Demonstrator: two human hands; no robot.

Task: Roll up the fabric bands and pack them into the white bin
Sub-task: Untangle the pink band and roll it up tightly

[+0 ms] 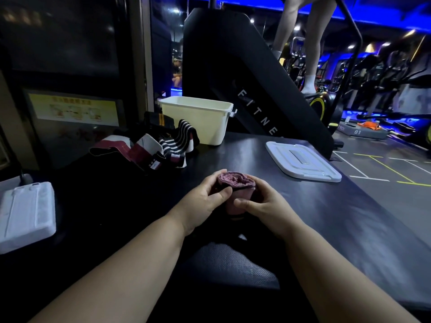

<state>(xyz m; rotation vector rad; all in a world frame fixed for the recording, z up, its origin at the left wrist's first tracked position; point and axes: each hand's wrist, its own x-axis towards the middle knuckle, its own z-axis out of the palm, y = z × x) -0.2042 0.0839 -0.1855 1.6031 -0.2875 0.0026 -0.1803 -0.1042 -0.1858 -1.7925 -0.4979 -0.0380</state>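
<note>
A pink fabric band point(235, 183), wound into a roll, stands on end on the dark table point(326, 217) in front of me. My left hand point(205, 201) grips its left side, thumb across the front. My right hand point(263, 203) grips its right side, thumb pressed on the loose lower part of the band. Several loose bands point(158, 145), striped black-and-white and maroon-and-white, lie in a heap at the back left. The white bin point(198, 120) stands open just behind that heap, its inside hidden from here.
The bin's white lid point(303, 162) lies flat at the table's right edge. A white power bank point(25, 213) with a cable sits at the left edge. A black stair machine point(233, 66) rises behind the table, with a person's legs on it.
</note>
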